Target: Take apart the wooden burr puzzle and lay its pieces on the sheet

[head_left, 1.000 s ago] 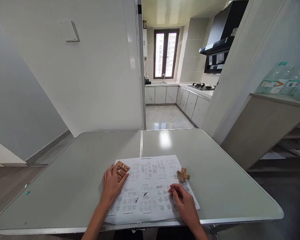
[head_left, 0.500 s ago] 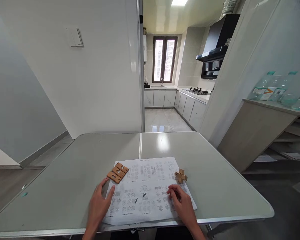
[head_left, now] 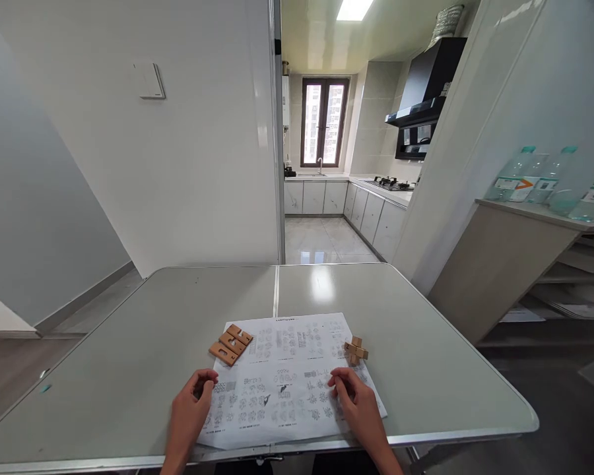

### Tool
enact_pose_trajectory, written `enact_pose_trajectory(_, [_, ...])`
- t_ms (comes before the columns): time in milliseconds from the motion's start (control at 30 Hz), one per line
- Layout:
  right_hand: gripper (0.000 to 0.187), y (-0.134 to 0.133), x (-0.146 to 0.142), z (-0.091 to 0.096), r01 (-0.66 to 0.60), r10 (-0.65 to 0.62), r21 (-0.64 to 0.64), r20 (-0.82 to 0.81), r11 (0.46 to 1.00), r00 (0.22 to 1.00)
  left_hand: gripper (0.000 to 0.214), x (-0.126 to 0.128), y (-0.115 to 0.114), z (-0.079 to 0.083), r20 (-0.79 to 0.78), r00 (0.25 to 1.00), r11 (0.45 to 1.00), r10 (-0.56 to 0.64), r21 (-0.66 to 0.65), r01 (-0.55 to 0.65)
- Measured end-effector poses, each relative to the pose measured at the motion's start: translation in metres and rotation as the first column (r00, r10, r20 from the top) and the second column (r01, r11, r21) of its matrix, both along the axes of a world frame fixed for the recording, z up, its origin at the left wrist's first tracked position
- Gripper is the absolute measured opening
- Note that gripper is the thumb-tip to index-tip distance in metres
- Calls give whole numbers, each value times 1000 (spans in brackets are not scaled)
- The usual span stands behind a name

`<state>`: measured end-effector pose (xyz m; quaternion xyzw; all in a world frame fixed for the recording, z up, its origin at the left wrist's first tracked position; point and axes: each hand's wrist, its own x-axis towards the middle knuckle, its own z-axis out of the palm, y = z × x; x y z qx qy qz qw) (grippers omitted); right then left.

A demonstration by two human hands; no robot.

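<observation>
A large white paper sheet (head_left: 287, 366) printed with small line diagrams lies on the table. Beside its left edge is my left hand (head_left: 189, 409), fingers curled in toward the thumb, with nothing seen in them. Just beyond that hand, three flat wooden pieces (head_left: 231, 345) with cut-out slots and numbers lie side by side across the sheet's edge. Over the sheet's lower right part rests my right hand (head_left: 357, 398), fingers loosely bent together and holding nothing visible. Past its fingertips sits an interlocking wooden cross-shaped puzzle (head_left: 356, 351) at the sheet's right edge.
The grey-green folding table (head_left: 440, 369) has a metal rim and a centre seam. A small green scrap (head_left: 45, 388) lies near its left edge. Plastic bottles (head_left: 544, 179) stand on a shelf unit (head_left: 515, 257) at right. A kitchen with a stove (head_left: 389, 183) opens behind.
My left hand has drawn back from the slotted wooden pieces, and its fingers have gone from spread to curled. The right hand barely moved. The view has tilted slightly.
</observation>
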<state>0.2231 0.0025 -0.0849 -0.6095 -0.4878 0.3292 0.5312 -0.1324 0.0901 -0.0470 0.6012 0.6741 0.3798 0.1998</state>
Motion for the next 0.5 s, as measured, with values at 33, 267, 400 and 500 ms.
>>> enact_pose_trajectory(33, [32,0,0,0,2,-2,1,0,1000,1000,26,1,-1,2,-17,1000,1000,-11,-6,11])
enact_pose_trajectory(267, [32,-1,0,1,-15,15,-12,-9,1000,1000,26,7,-3,12,-93,994,999,-51,-12,51])
enact_pose_trajectory(400, [31,0,1,0,-3,3,4,-10,1000,1000,24,9,-5,15,-105,992,998,-63,-7,62])
enact_pose_trajectory(500, [30,0,1,0,-4,4,4,-1,1000,1000,25,8,-5,14,-112,992,998,-61,-17,59])
